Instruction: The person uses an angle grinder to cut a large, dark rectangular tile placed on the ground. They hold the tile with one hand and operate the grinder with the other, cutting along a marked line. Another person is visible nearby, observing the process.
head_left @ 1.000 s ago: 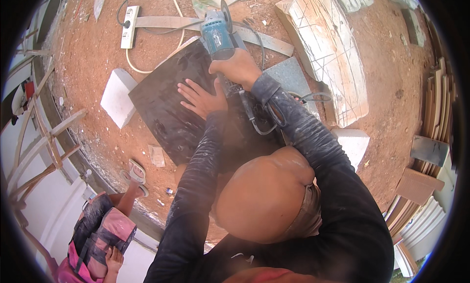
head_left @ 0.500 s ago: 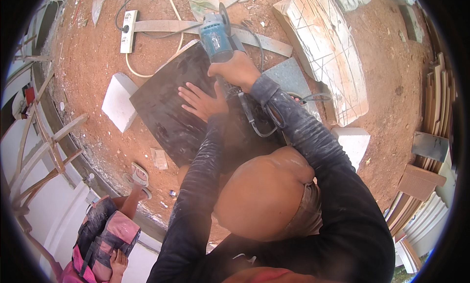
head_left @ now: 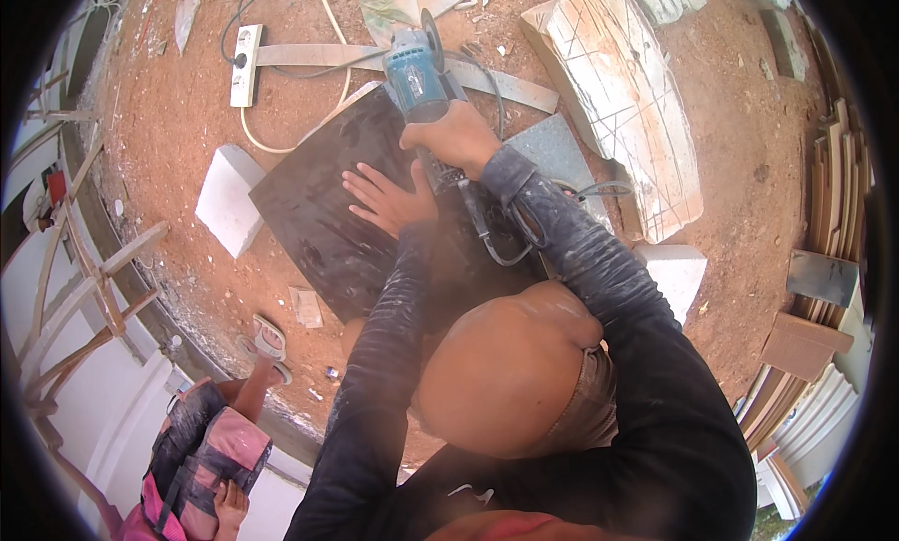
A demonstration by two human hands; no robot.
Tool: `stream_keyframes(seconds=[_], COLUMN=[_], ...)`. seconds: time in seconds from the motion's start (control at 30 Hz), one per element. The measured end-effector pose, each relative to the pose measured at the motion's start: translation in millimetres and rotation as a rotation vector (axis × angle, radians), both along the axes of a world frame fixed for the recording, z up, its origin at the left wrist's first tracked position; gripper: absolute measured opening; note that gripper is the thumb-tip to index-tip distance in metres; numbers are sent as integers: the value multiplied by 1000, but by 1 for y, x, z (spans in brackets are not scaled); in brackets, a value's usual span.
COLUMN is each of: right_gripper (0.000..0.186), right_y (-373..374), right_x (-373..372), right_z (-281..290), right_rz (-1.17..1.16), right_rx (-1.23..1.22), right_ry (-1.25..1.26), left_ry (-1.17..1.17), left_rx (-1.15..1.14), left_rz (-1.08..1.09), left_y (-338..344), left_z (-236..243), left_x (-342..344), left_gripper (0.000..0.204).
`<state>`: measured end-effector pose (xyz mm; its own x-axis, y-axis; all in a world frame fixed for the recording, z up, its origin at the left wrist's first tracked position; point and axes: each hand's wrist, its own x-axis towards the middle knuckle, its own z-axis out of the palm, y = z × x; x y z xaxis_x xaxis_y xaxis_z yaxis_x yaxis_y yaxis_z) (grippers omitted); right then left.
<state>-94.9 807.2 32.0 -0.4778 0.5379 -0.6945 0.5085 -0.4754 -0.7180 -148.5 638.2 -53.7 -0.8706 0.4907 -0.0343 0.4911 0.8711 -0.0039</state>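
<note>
My right hand is wrapped round the body of a blue angle grinder, whose disc points away from me at the far edge of a dark, smooth slab. My left hand lies flat on the slab with its fingers spread, just left of the grinder's rear end. A black cord loops from the grinder over the slab's right side. My bare knee hides the slab's near right part.
A white block stands left of the slab, another white block right. A large scored stone lies far right. A power strip and a long flat strip lie beyond. Another person with a pink-and-black bag is at lower left.
Almost nothing differs. The grinder and my right hand sit very slightly lower in the picture, and the other person's bag has shifted a little to the right.
</note>
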Motion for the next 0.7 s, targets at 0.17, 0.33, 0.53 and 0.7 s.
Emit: stream_keyframes(seconds=[0.17,0.33,0.53,0.7], right_gripper=[35,50,31,48], right_y=[0,-1,-2,1], right_x=[-2,-2,-1,1], right_z=[4,-7,-9,-12], right_rz=[20,-5,-11,-25], right_rx=[7,-16,-16,2], right_ry=[-20,12,28,35], left_ry=[16,14,13,12], left_rx=[-17,-23,-16,-2], left_rz=[-8,-13,-9,12], left_y=[-2,-1,0,0], left_z=[-1,-1,0,-1], left_x=[-2,-1,-1,-1], left_gripper=[96,96,97,97])
